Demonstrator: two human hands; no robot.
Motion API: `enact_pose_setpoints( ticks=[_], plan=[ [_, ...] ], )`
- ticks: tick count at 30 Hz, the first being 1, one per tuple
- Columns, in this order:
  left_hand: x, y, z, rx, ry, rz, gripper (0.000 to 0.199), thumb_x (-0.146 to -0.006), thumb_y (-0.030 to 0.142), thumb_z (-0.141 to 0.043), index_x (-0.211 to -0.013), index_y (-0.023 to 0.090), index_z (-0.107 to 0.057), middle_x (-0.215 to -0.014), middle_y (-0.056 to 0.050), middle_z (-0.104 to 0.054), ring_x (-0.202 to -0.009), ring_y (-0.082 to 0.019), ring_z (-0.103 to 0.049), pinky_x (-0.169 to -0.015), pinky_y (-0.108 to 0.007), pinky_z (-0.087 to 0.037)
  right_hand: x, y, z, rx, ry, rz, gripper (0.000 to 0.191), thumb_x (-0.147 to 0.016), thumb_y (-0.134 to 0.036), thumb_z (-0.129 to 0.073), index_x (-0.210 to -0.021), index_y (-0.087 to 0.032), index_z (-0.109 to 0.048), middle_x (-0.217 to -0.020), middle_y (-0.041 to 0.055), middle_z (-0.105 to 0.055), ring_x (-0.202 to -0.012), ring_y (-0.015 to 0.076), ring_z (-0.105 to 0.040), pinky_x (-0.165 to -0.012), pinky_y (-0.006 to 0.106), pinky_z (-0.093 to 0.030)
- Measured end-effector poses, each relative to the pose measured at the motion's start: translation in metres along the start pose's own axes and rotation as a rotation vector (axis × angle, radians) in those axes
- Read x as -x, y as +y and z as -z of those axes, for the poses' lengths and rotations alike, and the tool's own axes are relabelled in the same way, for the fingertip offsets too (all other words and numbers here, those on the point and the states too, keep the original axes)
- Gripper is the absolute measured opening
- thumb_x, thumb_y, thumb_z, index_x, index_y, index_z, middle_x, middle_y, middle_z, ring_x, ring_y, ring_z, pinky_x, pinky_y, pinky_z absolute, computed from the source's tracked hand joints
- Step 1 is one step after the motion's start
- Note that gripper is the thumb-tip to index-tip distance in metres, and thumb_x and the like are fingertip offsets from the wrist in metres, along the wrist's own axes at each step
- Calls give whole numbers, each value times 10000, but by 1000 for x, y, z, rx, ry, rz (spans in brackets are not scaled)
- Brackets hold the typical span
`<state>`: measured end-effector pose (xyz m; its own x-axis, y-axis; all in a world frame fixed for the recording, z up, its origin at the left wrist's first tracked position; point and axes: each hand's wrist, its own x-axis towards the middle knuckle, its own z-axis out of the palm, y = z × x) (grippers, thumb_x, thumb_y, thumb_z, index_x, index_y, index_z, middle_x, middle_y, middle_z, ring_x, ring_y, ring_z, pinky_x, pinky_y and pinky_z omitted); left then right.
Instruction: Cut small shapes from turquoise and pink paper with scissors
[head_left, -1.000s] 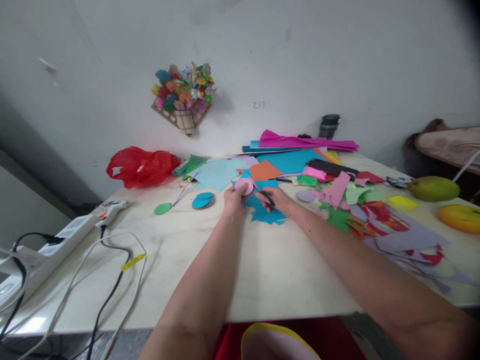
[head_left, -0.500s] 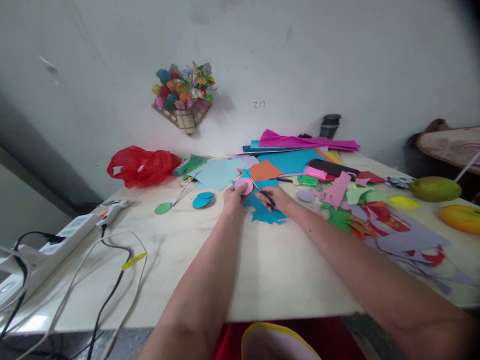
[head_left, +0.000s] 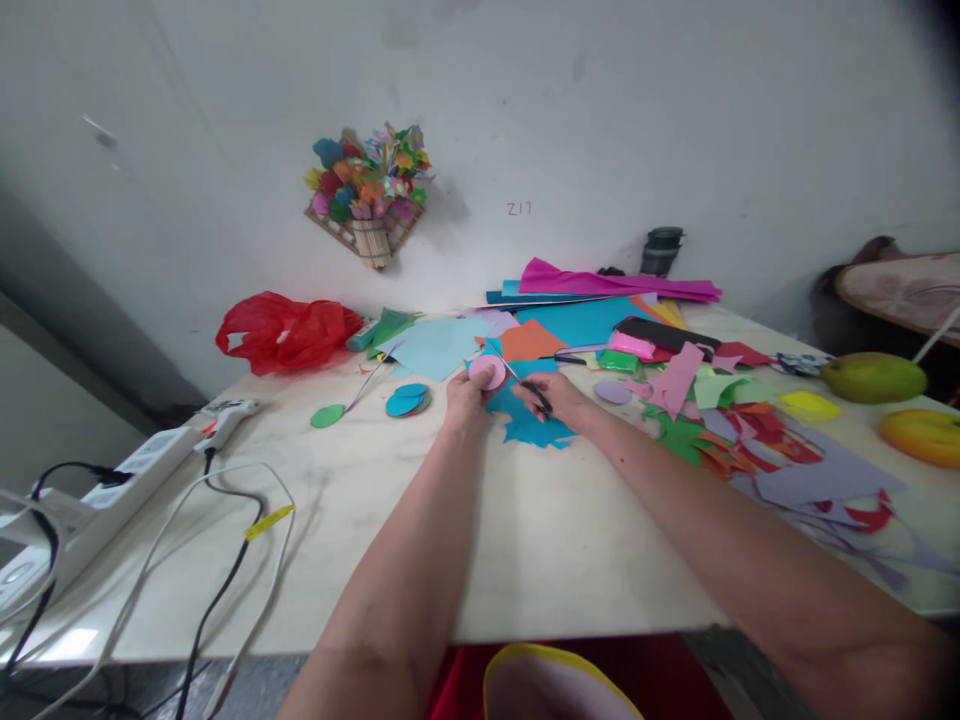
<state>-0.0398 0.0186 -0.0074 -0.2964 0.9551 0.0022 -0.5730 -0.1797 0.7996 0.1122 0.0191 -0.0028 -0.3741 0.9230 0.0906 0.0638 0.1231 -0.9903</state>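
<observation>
Between the thumb and fingers of my left hand (head_left: 466, 396) is a pink paper circle (head_left: 489, 374), held over a jagged blue sheet of paper (head_left: 534, 428). My right hand (head_left: 559, 396) grips scissors (head_left: 538, 396) by their black handles. The blades point up and left, close to the circle's right edge; I cannot tell if they touch it. Left of my hands lie a small stack of blue paper circles (head_left: 407, 398) and a green paper circle (head_left: 328, 415). A lilac paper circle (head_left: 613, 391) lies to the right of my right hand.
Paper scraps (head_left: 795, 470) cover the table's right side, near a green mango (head_left: 872, 377) and an orange fruit (head_left: 926, 437). A red plastic bag (head_left: 285, 333) sits at the back left. Cables and a white power strip (head_left: 135, 485) occupy the left edge. Coloured sheets (head_left: 577, 322) lie behind my hands.
</observation>
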Motion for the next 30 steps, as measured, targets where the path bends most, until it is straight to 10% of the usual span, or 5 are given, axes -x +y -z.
enact_pose_setpoints(
  ticks=[30],
  plan=[
    [1,2,1,-10,22,-19,227,-534,180,-790,-719,119,-673,-672,-55,-682,-703,-206,-670,-775,-362,-556,3,-3,-1,-12,-10,-33,377,-591,-434,-839,-658,-167,-582,-439,-50,-504,-332,62,-388,-329,205,-293]
  ],
)
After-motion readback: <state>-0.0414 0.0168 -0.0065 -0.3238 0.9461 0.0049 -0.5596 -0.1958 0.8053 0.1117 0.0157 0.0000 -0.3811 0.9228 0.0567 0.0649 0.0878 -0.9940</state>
